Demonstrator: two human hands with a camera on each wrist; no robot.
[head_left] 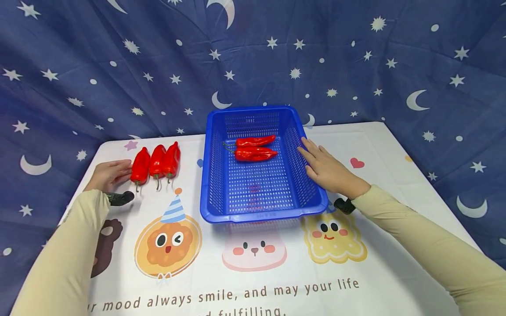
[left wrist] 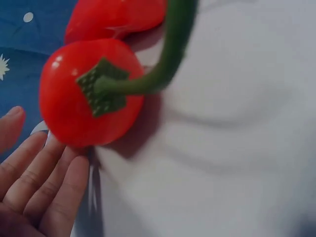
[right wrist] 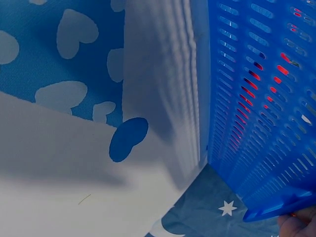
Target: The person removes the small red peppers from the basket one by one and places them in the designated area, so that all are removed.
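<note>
Three red peppers with green stems lie side by side on the left of the table; the leftmost pepper [head_left: 140, 166] is nearest my left hand [head_left: 110, 174]. That hand's fingers are extended and reach the pepper's outer side, without wrapping round it. In the left wrist view the pepper's stem end [left wrist: 94, 94] faces the camera, the fingers [left wrist: 37, 170] at its lower edge. A blue plastic basket [head_left: 253, 216] stands mid-table, with two red peppers [head_left: 256, 153] lying crosswise inside. My right hand [head_left: 330, 171] rests on the basket's right rim, fingers stretched over it.
A white tablecloth [head_left: 189, 289] with cartoon figures and lettering covers the table. Behind it hangs a dark blue curtain [head_left: 253, 57] with stars and moons, close to the basket's back rim. The basket's slotted side wall [right wrist: 266, 98] fills the right part of the right wrist view.
</note>
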